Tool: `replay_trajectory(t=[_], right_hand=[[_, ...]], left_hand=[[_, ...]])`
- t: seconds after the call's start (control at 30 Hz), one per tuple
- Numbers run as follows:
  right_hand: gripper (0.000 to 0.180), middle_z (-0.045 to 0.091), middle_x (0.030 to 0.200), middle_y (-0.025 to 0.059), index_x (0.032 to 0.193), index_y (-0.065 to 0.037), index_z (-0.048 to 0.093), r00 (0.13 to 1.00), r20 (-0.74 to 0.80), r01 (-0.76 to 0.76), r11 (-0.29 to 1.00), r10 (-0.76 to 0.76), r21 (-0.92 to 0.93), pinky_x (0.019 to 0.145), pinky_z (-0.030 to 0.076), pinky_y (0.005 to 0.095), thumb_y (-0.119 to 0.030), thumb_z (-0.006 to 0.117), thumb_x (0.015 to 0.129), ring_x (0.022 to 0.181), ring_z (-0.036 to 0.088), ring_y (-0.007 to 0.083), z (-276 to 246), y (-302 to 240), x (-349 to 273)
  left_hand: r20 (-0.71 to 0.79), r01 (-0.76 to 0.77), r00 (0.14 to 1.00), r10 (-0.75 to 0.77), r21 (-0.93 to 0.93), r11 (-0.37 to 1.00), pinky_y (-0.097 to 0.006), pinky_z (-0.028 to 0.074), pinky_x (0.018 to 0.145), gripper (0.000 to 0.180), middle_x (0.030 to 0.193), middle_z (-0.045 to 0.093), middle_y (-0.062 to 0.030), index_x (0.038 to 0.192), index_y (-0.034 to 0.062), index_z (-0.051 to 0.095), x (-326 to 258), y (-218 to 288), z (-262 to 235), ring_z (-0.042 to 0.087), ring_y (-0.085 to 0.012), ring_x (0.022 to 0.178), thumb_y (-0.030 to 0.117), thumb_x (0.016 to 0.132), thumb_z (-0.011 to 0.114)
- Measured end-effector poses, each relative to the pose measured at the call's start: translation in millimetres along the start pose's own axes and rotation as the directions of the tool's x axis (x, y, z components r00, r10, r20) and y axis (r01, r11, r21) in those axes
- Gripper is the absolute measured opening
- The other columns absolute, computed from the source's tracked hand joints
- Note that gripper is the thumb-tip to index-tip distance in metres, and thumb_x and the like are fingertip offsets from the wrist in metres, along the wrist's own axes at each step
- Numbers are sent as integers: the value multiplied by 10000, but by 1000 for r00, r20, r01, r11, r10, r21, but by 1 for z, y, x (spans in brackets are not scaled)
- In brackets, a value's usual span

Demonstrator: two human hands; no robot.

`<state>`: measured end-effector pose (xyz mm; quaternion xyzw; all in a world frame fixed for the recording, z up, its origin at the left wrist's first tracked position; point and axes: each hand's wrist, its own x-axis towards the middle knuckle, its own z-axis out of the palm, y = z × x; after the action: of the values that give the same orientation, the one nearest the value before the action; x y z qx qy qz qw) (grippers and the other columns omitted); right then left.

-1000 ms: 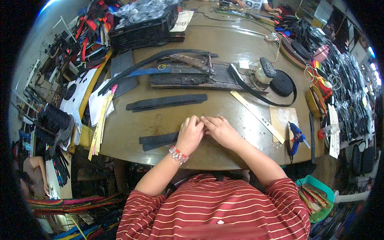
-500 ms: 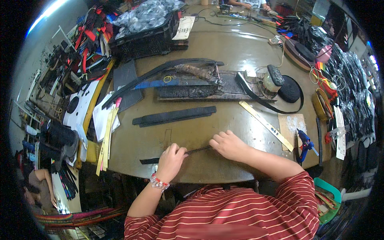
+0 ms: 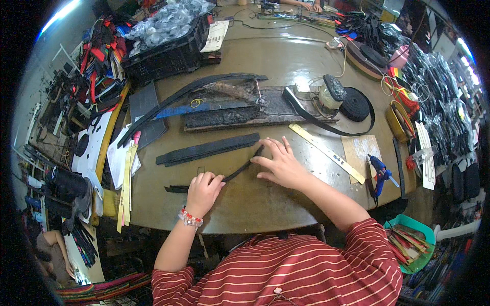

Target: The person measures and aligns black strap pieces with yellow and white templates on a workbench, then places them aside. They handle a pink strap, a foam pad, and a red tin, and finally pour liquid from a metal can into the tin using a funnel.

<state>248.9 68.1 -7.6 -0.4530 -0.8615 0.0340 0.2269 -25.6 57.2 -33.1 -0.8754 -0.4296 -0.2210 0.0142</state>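
Note:
My left hand (image 3: 204,193), with a red-and-clear beaded bracelet at the wrist, pinches a narrow black fabric strip (image 3: 238,172) near the table's front edge. One end of the strip sticks out left of the hand; the other curves up to the right. At that far end my right hand (image 3: 278,163) has its fingers spread, their tips at or beside the strip; whether they press on it is hard to tell. Just beyond the hands lies a stack of flat black strips (image 3: 209,149).
Behind the stack is a worn board (image 3: 224,122) with a long black band (image 3: 178,92) across it. A black webbing roll (image 3: 356,104), yellow ruler (image 3: 326,154) and blue glue gun (image 3: 380,176) lie to the right. A black crate (image 3: 168,58) stands at the far left.
My right hand has gone from closed on the strip to spread fingers, further from me. The strip's right end now bends up toward the stack. The whole view has shifted slightly.

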Motion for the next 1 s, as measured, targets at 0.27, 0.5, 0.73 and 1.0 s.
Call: replay_trajectory(t=[0.27,0.5,0.73,1.0], right_hand=[[339,462,1260,88,1070,-179,596,999,-8,-43,999,43,33,1074,216,622,-237,706,754,1259,396,297,25,16,-1],[412,442,1318,109,1141,-234,600,975,-23,222,974,-221,55,1077,160,658,-364,694,762,1305,361,297,45,-10,-4],[512,463,1294,202,1009,-73,628,913,-218,-379,915,345,-138,1054,150,659,-541,564,810,1311,334,372,-11,21,8],[273,570,1040,94,1032,-71,623,949,154,283,959,-277,-20,1003,364,492,-228,564,817,1101,532,237,25,-36,15]], left_hand=[[-110,27,993,-33,-55,998,-359,439,659,197,726,540,-58,789,66,641,0,-2,5,538,-252,708,231,736,735],[-97,-35,995,31,-37,999,-360,438,637,260,698,523,-58,675,72,583,1,0,5,529,-251,684,260,691,762],[-87,-164,984,156,-100,981,-362,427,621,272,682,493,-61,670,75,569,1,-1,1,512,-253,666,252,669,776],[-55,-126,991,125,-19,992,-347,428,623,215,715,533,-41,776,86,582,-2,6,-6,535,-227,707,260,754,706]])
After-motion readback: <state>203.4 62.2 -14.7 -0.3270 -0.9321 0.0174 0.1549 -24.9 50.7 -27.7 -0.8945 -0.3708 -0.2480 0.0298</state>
